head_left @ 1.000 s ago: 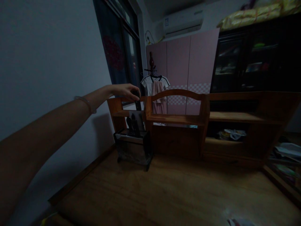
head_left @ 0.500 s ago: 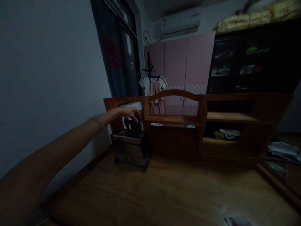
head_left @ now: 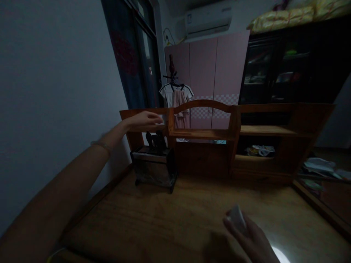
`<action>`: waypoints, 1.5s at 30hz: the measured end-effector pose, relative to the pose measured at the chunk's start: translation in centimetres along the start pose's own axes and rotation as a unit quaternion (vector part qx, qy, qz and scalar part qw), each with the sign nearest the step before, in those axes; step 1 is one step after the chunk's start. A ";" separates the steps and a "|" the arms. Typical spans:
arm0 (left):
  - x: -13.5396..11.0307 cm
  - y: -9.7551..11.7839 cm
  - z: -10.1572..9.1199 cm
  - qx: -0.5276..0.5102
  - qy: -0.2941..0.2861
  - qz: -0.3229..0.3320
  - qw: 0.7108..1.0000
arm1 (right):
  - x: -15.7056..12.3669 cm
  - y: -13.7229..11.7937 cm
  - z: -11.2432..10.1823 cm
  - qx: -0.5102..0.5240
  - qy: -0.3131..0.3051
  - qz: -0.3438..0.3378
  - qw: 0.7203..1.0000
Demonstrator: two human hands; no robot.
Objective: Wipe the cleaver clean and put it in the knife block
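Observation:
My left hand (head_left: 145, 118) reaches out over what looks like a knife block (head_left: 153, 166), its fingers stretched out and touching no handle. Black handles (head_left: 157, 141) stick up from the block's top, a little below the hand. The block stands on feet on the wooden tabletop (head_left: 175, 219), by the left wall. Low on the right, my right hand (head_left: 256, 237) is closed around a small pale, flat-sided object (head_left: 237, 218), too blurred to name. A bright patch of light lies on the tabletop beside that wrist.
A wooden shelf unit (head_left: 204, 133) runs along the table's back edge. A plastic bag (head_left: 264, 150) with things lies in its right compartment. Papers (head_left: 319, 164) lie to the right beyond the edge. Behind stand a pink wardrobe (head_left: 203, 69) and clothes on a rack (head_left: 178, 93).
My left hand has let go of a black handle and lifted up and left. My right hand has come into view at lower right with the pale object.

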State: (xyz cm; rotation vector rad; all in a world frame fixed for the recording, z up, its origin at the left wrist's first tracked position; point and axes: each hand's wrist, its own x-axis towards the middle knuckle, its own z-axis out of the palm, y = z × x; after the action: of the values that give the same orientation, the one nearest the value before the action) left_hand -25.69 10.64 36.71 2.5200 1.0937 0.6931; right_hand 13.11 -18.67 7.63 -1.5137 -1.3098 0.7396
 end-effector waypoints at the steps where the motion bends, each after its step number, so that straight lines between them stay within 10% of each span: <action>1: -1.1 -0.3 -0.7 -0.013 0.036 0.006 0.999 | 1.3 -1.4 1.1 -0.037 -0.034 -0.061 0.997; 5: -7.5 -4.3 -0.2 -0.152 0.373 -0.061 0.913 | 7.6 -6.9 6.8 -0.157 -0.064 -0.274 0.947; 11: -14.5 -11.8 10.1 -0.246 0.408 -0.222 0.851 | 16.8 -9.0 15.8 -0.219 -0.109 -0.285 0.927; 19: -11.6 -13.8 17.8 -0.516 0.442 -0.229 0.697 | 21.0 -7.2 20.6 -0.160 -0.159 -0.290 0.930; 26: -10.6 -13.9 18.2 -0.632 0.455 -0.185 0.600 | 21.4 -7.1 20.6 -0.148 -0.143 -0.295 0.933; 34: -9.7 -12.8 17.9 -0.643 0.442 -0.144 0.608 | 20.8 -6.9 19.0 -0.124 -0.138 -0.268 0.945; 39: -7.8 -10.1 19.4 -0.638 0.422 -0.119 0.633 | 19.4 -7.4 13.9 -0.090 -0.142 -0.252 0.953; 45: -4.9 -4.0 25.7 -0.640 0.360 -0.115 0.669 | 17.6 -6.3 3.9 -0.135 -0.123 -0.260 0.948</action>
State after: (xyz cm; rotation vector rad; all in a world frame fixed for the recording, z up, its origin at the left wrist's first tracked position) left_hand -17.04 7.45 11.95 0.8463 0.6058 1.6647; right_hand 11.44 -0.92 14.55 -1.2154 -1.9633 0.4229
